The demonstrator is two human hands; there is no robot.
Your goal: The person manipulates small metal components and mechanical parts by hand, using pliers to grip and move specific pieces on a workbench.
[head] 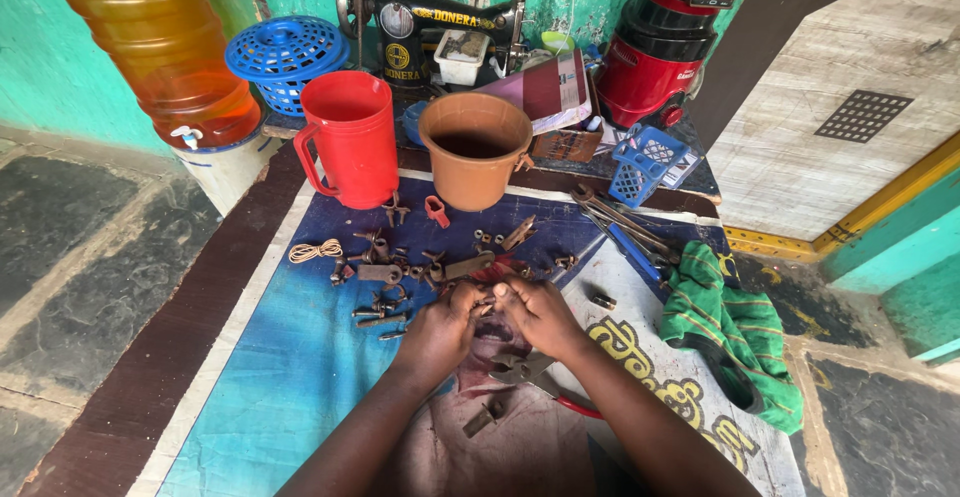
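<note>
Rusty matt metal parts, glossy plastic jug & pot, striped cloth rag, worn printed mat.

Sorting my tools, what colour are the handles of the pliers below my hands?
Red, on the metal pliers, seen in the head view.

Two hands (one red jug)

Jug: clear orange
Mug: red
Pot: terracotta brown
Baskets: blue lattice
Sewing machine: black, gold lettering
Cloth: green, thin yellow stripes
Mat: blue, printed picture
Small parts: possibly rusty brown
Wall: worn turquoise
</note>
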